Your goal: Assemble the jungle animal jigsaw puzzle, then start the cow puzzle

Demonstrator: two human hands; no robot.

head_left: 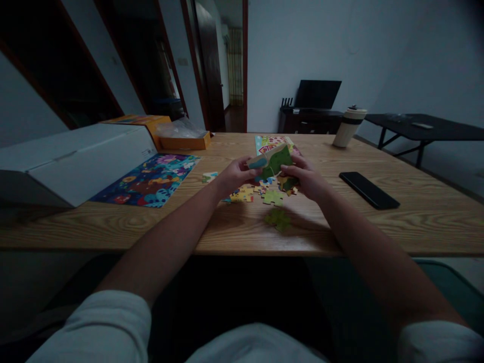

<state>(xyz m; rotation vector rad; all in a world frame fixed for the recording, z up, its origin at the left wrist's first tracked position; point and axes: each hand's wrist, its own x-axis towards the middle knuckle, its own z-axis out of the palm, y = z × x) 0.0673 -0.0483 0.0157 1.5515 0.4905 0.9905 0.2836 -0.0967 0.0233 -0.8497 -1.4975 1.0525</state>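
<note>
Over the wooden table (124, 229), back from its near edge, the left hand (235, 177) and right hand (306, 177) grip opposite ends of a green-and-blue puzzle section (278, 162) between their fingers, apparently to steady it. Loose pieces (272, 197) lie below, probably for easy reach.

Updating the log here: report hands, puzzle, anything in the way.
Left hand and right hand both holding green-and-blue puzzle section, raised over table. More puzzle pieces beneath. Black phone off to the right, not in the way.
</note>
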